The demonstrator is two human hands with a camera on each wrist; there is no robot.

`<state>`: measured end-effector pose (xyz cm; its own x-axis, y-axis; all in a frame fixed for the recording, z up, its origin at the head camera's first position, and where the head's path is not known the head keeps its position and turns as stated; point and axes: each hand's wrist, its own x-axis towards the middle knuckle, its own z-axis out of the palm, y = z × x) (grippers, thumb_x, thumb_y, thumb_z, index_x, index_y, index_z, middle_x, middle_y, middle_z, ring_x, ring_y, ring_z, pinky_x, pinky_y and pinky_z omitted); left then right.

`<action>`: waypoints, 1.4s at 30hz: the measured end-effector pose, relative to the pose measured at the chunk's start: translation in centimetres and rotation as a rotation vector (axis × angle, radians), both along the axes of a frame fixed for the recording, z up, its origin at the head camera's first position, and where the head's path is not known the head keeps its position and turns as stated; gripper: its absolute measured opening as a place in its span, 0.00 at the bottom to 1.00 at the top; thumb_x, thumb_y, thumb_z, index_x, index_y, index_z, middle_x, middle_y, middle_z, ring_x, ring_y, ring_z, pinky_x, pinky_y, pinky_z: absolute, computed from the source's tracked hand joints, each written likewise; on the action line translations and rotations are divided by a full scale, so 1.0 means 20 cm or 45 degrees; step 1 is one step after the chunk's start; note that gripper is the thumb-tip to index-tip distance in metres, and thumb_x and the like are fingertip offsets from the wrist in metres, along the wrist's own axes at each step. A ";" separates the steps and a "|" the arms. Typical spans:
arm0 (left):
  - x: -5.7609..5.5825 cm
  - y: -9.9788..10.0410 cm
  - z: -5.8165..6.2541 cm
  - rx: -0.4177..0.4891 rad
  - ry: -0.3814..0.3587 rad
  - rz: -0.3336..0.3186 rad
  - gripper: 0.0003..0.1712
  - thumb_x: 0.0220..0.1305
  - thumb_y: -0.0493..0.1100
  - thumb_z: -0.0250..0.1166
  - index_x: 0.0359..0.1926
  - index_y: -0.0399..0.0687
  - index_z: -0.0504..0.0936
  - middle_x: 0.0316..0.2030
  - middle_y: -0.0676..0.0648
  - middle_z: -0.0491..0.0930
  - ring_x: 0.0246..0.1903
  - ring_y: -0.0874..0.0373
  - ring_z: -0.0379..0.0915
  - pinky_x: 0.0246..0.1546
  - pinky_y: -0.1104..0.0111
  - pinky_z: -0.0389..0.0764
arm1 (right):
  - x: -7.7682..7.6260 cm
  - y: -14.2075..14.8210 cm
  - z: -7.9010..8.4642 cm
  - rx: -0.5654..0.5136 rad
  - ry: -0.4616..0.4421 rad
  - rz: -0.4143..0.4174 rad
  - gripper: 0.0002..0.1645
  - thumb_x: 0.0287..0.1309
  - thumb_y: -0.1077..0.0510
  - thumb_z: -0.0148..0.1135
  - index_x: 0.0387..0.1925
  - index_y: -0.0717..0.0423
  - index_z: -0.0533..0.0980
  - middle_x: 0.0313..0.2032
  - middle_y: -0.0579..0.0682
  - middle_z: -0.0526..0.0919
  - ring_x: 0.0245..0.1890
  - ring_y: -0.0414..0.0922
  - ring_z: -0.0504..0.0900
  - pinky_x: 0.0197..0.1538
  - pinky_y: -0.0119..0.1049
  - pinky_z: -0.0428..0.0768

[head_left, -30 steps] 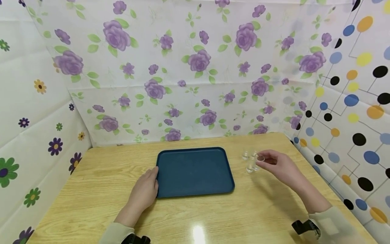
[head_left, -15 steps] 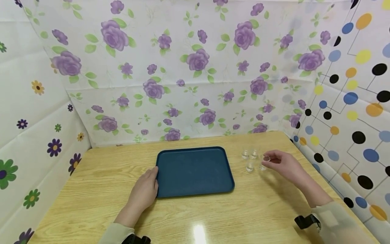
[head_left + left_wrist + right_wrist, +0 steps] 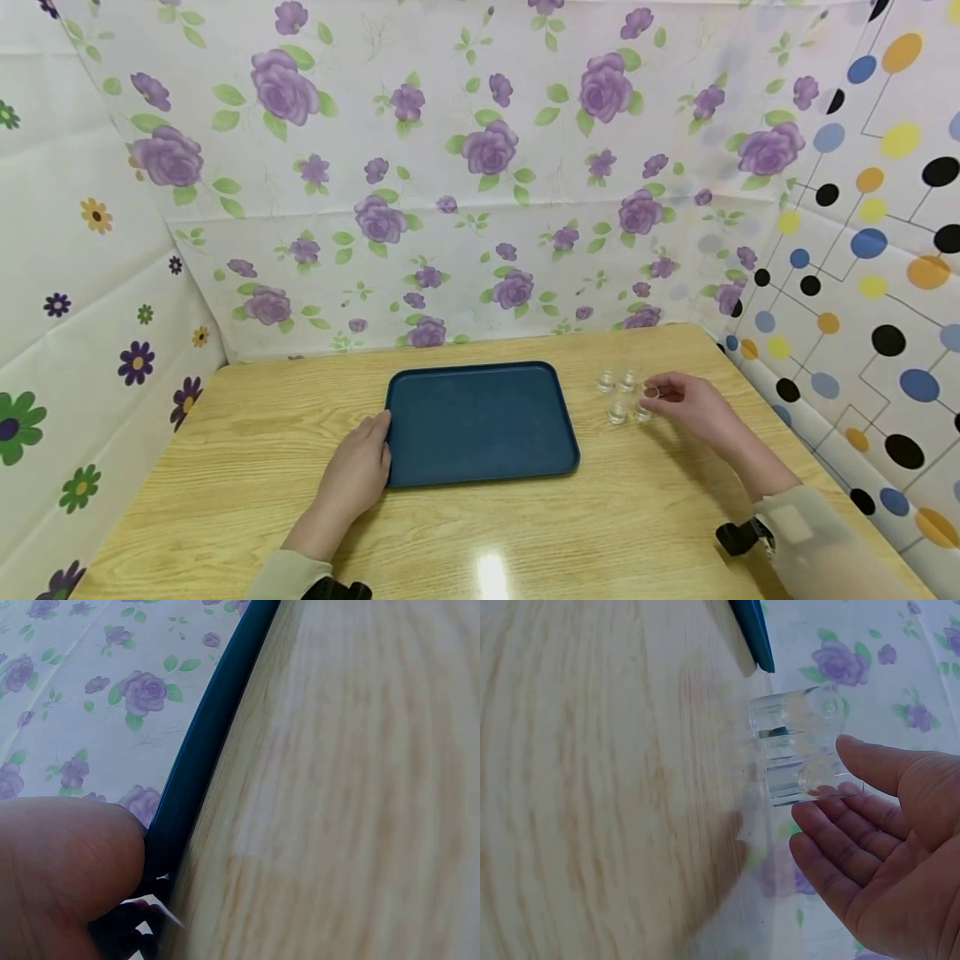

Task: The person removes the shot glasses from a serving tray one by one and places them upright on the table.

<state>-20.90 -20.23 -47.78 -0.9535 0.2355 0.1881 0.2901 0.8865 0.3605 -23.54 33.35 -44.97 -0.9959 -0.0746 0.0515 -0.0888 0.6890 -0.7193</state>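
Note:
In the head view a dark blue rectangular tray [image 3: 480, 425] lies flat on the table. My left hand [image 3: 352, 471] rests along its left edge, fingers fairly straight; in the left wrist view the thumb [image 3: 75, 862] is right at the tray's side [image 3: 187, 765]. To the tray's right, my right hand [image 3: 690, 408] pinches a small clear shot glass [image 3: 642, 412] near its rim, between thumb and fingers. The glass stands upright beside another shot glass [image 3: 617, 412]. Two more glasses, a left one [image 3: 606, 382] and a right one [image 3: 627, 382], stand just behind.
The wooden table [image 3: 495, 525] has a pale grain. A white cloth with purple flowers [image 3: 450, 167] hangs behind it. A dotted cloth [image 3: 877, 333] borders the right side, and a flowered cloth [image 3: 97, 292] the left.
The held shot glass has moved right, away from the other glasses, then slightly back left beside the front one. My left hand and the tray have stayed put.

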 end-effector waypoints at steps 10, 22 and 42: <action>0.00 0.00 -0.01 -0.008 -0.008 0.003 0.30 0.84 0.32 0.56 0.80 0.26 0.66 0.77 0.28 0.70 0.79 0.30 0.62 0.81 0.40 0.65 | 0.00 0.01 -0.03 -0.042 -0.022 0.006 0.36 0.77 0.42 0.71 0.71 0.64 0.78 0.61 0.61 0.85 0.60 0.57 0.85 0.58 0.51 0.89; 0.00 -0.02 -0.02 -0.032 -0.023 0.009 0.31 0.85 0.33 0.54 0.81 0.25 0.64 0.78 0.28 0.68 0.79 0.29 0.61 0.81 0.39 0.64 | -0.01 0.00 -0.01 -0.046 -0.047 0.042 0.43 0.76 0.42 0.71 0.78 0.66 0.72 0.69 0.65 0.81 0.66 0.61 0.82 0.64 0.55 0.87; 0.04 0.01 0.03 -0.184 0.043 0.010 0.30 0.81 0.32 0.58 0.78 0.22 0.68 0.75 0.27 0.71 0.78 0.28 0.61 0.81 0.40 0.64 | 0.10 -0.24 0.21 0.296 0.235 0.147 0.46 0.80 0.39 0.65 0.83 0.62 0.65 0.80 0.70 0.66 0.78 0.72 0.65 0.73 0.75 0.71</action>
